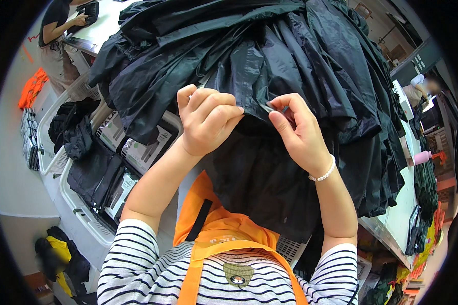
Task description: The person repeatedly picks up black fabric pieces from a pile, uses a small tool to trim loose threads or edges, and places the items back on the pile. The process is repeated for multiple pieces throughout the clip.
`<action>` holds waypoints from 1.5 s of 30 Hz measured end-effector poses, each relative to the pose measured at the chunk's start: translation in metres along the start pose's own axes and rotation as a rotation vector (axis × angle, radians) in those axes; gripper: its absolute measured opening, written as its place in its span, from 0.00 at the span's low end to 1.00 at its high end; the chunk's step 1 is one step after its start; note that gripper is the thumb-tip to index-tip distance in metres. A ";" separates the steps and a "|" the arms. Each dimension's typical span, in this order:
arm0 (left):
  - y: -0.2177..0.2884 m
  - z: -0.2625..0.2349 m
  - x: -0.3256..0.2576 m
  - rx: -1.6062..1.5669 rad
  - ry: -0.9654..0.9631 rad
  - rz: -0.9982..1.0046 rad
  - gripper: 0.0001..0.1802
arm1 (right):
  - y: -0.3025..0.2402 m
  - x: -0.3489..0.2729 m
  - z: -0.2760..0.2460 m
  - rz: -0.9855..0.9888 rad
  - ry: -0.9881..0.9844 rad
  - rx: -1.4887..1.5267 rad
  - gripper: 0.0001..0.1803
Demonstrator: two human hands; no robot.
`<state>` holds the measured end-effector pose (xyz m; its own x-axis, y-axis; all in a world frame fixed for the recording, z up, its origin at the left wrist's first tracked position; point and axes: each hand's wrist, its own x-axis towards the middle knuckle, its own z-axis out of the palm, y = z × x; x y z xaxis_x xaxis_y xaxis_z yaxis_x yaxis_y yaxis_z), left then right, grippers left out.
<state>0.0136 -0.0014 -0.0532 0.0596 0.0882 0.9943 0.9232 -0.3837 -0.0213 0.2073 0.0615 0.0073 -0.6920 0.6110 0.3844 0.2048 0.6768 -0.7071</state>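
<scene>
A big heap of shiny black garments fills the middle and hangs down in front of me. My left hand is closed, pinching the hem of one black garment between thumb and forefinger. Close to its right, my right hand is also closed, its fingers curled around a small tool with a pale, pointed tip. That tip is at the same garment's edge; the rest of the tool is hidden in the hand. A pale sliver shows above my left knuckles, too small to identify.
White plastic baskets at left hold black garments and packaged goods. Beyond them, a person handles something black at a white table. Another person is at far right. A pink cylinder stands by the right-hand table.
</scene>
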 end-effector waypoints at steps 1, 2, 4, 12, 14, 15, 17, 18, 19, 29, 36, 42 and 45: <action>0.001 0.001 0.001 0.000 0.003 -0.007 0.19 | 0.000 0.000 0.002 -0.002 -0.012 0.037 0.08; 0.002 0.001 0.001 0.000 0.005 -0.013 0.19 | -0.001 0.000 0.003 -0.015 -0.016 0.028 0.08; 0.002 0.002 0.002 0.005 0.004 -0.004 0.18 | -0.001 0.001 0.004 -0.042 -0.022 0.013 0.08; 0.004 0.005 0.002 0.012 0.024 0.016 0.13 | -0.005 0.005 0.005 -0.066 -0.008 -0.013 0.07; 0.004 0.005 0.003 0.010 0.030 0.013 0.13 | -0.002 0.004 0.005 -0.041 0.010 0.011 0.07; 0.004 0.005 0.002 0.010 0.026 0.011 0.13 | -0.001 0.004 0.004 -0.006 0.048 0.033 0.07; 0.003 0.004 0.002 0.009 0.020 0.008 0.13 | -0.001 0.004 0.004 0.032 0.069 0.076 0.07; 0.003 0.003 0.001 0.012 0.016 0.009 0.13 | -0.001 0.003 0.005 0.037 0.052 0.095 0.07; 0.003 0.003 0.001 0.016 0.012 0.011 0.13 | -0.001 0.002 0.005 0.041 0.035 0.115 0.07; 0.006 0.001 -0.001 0.045 -0.013 0.034 0.11 | -0.005 0.005 0.006 0.027 0.016 0.067 0.09; 0.004 -0.003 -0.003 0.092 -0.037 -0.086 0.24 | 0.005 0.000 0.008 -0.150 0.083 -0.179 0.09; -0.018 -0.016 -0.032 0.165 -0.090 -0.251 0.27 | 0.024 -0.015 -0.002 -0.135 0.128 -0.247 0.09; -0.015 -0.013 -0.029 0.038 -0.224 -0.370 0.28 | 0.028 -0.020 -0.007 -0.126 0.087 -0.224 0.10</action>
<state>-0.0068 -0.0099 -0.0809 -0.2013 0.4122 0.8886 0.9109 -0.2547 0.3245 0.2313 0.0715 -0.0162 -0.6616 0.5429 0.5172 0.2760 0.8177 -0.5052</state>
